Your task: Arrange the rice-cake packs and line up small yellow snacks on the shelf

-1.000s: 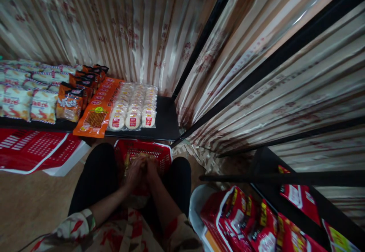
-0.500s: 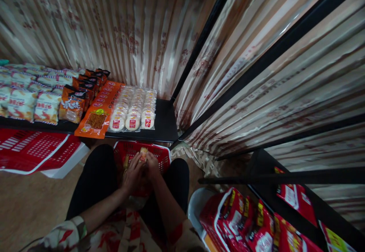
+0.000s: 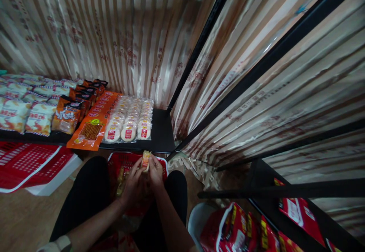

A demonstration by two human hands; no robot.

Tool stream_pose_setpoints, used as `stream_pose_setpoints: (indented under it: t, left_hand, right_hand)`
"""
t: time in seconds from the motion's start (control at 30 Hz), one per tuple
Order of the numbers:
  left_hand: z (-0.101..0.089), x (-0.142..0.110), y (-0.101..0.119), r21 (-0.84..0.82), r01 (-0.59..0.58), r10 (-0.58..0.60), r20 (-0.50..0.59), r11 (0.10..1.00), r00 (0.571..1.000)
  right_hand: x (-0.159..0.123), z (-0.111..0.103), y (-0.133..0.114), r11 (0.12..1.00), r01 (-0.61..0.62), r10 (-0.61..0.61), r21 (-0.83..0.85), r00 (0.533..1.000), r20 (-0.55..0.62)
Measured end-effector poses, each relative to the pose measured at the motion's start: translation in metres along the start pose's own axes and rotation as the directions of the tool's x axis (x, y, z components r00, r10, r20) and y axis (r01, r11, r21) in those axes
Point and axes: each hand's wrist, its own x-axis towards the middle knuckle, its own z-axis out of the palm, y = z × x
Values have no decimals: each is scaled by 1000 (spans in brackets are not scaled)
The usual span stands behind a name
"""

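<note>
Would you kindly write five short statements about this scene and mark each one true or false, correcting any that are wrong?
1. The left hand and right hand both touch one small yellowish packet. True.
2. The basket between the knees is blue. False: it is red, with a pale rim.
3. The large orange packet lies left of the round white snacks, as the picture shows it. True.
4. The curtain behind the shelf is solid green. False: it is striped in brown and beige tones.
5. Red packets show at the picture's lower right. True.
</note>
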Motion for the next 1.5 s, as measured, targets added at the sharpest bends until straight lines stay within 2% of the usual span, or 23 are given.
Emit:
stream_pose_setpoints:
  t: [0.17,0.33,0.53,0.8,1.0,1.2,1.5]
  left_hand:
    - [1,23,14,22,-19,19,-3,1000,1000]
    - [7,47,16,48,-39,39,-4,998,999]
    - [11,74,22,25,-48,48,0,999,999]
    - [12,98,27,-37,-22,22,13,999,1000]
    - [16,111,25,25,27,-28,24,999,999]
    - [26,126,26,20,16,-16,-8,1000,1000]
    - [40,157,40,-25,172,-171,55,985,984]
  right_hand:
    - [14,-5,-13,998,58,-57,12,998,-27]
    - [27,-5,-28,993,102,-104,-59,994,-42]
    - [44,-3,-44,982,184,-185,-44,983,-4]
    - [68,-7,-41,976,205,-208,-70,977,-38]
    - [80,-5,-42,963,229,-243,-140,966,-94]
    - [94,-8,-43,956,233,-259,-178,956,-137]
    - [128,-17,-35,929,264,-314,-259,933,-177]
